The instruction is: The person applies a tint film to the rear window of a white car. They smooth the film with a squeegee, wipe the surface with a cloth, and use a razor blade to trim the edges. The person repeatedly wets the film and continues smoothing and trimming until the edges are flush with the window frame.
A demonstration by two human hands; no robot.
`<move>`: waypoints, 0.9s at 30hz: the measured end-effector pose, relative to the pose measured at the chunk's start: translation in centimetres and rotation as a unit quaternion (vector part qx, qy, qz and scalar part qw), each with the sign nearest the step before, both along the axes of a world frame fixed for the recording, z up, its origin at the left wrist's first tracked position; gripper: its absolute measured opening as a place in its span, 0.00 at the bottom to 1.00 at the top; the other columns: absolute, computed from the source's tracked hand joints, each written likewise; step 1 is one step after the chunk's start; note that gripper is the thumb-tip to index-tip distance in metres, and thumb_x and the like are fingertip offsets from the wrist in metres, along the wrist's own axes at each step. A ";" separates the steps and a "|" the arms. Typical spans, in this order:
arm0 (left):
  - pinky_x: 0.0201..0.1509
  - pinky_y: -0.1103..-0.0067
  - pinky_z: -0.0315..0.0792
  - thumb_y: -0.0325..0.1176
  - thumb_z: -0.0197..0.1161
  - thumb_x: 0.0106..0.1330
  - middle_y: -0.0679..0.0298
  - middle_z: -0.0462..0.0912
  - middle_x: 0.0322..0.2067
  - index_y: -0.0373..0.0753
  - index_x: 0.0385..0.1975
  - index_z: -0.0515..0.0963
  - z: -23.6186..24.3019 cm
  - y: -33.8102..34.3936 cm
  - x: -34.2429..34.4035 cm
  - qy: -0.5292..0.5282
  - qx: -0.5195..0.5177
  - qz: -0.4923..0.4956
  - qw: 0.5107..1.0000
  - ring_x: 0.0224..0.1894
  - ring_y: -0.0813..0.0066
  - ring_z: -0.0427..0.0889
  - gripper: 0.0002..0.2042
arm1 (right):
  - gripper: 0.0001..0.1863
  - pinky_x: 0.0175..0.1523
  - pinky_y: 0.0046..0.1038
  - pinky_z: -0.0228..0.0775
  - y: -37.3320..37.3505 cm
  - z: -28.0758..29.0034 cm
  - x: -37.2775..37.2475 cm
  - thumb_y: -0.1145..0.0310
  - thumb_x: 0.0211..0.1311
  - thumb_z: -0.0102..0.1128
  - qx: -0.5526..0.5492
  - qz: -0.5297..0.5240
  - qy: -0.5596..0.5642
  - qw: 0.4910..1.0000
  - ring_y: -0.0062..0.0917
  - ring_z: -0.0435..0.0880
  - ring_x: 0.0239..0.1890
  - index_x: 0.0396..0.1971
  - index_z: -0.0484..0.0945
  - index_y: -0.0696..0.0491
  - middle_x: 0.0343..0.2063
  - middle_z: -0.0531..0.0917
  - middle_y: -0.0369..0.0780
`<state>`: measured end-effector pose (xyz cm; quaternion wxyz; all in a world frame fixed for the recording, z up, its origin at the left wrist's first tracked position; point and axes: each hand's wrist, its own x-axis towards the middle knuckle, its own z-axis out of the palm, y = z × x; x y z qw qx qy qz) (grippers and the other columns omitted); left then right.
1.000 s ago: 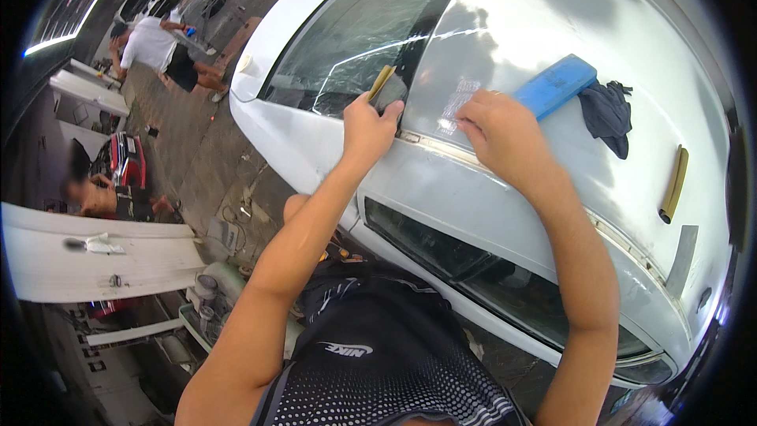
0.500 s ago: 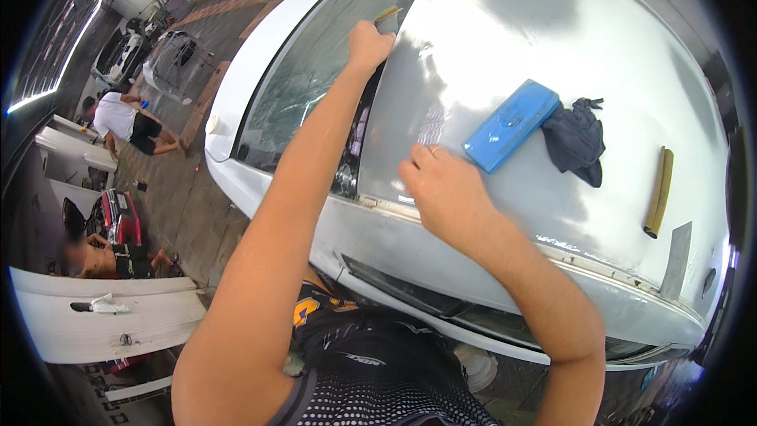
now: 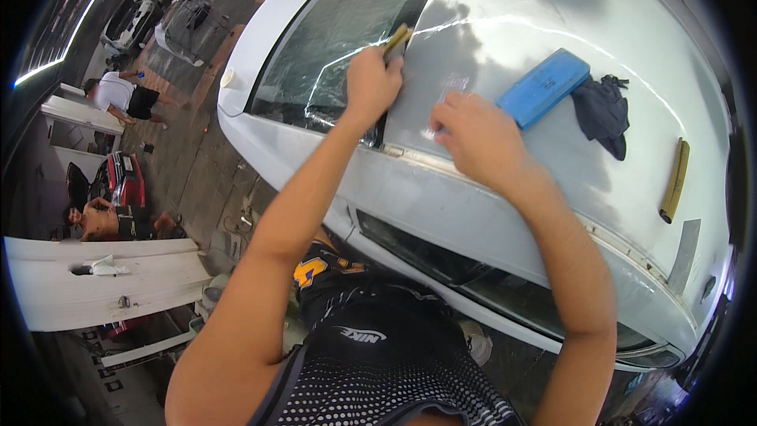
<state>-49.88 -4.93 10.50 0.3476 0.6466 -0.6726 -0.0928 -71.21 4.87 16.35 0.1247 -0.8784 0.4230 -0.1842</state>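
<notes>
My left hand (image 3: 372, 85) is closed on a folded, yellow-backed piece of sandpaper (image 3: 397, 36) at the dark edge between the windscreen glass (image 3: 339, 47) and the car roof (image 3: 489, 47). My right hand (image 3: 479, 140) is over the near side of the roof, fingers curled and pointing inward. Whatever those fingers may hold is hidden. Just beyond it on the roof lies a long blue sanding block (image 3: 544, 88), touching a crumpled dark cloth (image 3: 602, 114). Grey patches mark the roof's white surface.
A yellowish folded strip (image 3: 674, 181) lies on the roof at right, beside a flat grey strip (image 3: 684, 256). A pale cup (image 3: 228, 77) sits on the car's left end. At far left are two people, a white panel (image 3: 110, 280) and car parts (image 3: 185, 28).
My left hand has drawn nearer to me along the windscreen edge with the sandpaper. My right hand keeps about the same place beside the block. The whole view has shifted.
</notes>
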 end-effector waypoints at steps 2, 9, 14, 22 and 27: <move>0.36 0.62 0.74 0.37 0.73 0.63 0.43 0.81 0.24 0.26 0.29 0.79 -0.9 6.6 1.4 0.055 -0.046 0.019 0.997 0.28 0.48 0.82 0.17 | 0.06 0.48 0.41 0.78 -0.1 0.2 0.3 0.70 0.61 0.68 -0.002 0.010 -0.012 1.000 0.38 0.83 0.48 0.36 0.80 0.52 0.39 0.81 0.40; 0.34 0.65 0.74 0.40 0.75 0.62 0.44 0.82 0.23 0.25 0.29 0.80 -0.8 9.4 4.0 0.148 0.082 -0.009 0.986 0.27 0.54 0.85 0.19 | 0.05 0.48 0.41 0.78 -0.5 -0.1 0.1 0.70 0.63 0.67 -0.005 0.020 -0.005 1.000 0.38 0.83 0.46 0.35 0.80 0.51 0.38 0.81 0.40; 0.35 0.65 0.76 0.39 0.75 0.61 0.45 0.83 0.23 0.24 0.33 0.81 0.9 10.3 4.4 0.100 0.188 0.030 0.977 0.27 0.53 0.85 0.19 | 0.05 0.48 0.41 0.78 -0.2 -0.6 -0.2 0.69 0.63 0.67 -0.041 0.021 -0.009 0.999 0.39 0.83 0.46 0.35 0.80 0.51 0.38 0.81 0.40; 0.44 0.60 0.73 0.34 0.70 0.64 0.46 0.83 0.25 0.27 0.37 0.82 0.3 11.5 2.1 0.013 0.022 0.024 0.999 0.32 0.45 0.84 0.13 | 0.06 0.48 0.42 0.79 -0.8 -0.9 -0.1 0.70 0.62 0.67 -0.050 0.030 -0.011 0.998 0.40 0.84 0.45 0.37 0.81 0.52 0.39 0.82 0.42; 0.49 0.58 0.67 0.33 0.68 0.65 0.44 0.84 0.28 0.28 0.36 0.82 0.9 11.6 2.4 0.035 0.101 0.025 0.994 0.34 0.42 0.82 0.12 | 0.06 0.49 0.42 0.79 -0.6 -1.0 -0.2 0.71 0.63 0.66 -0.045 0.024 -0.006 0.999 0.40 0.85 0.46 0.38 0.82 0.52 0.41 0.82 0.42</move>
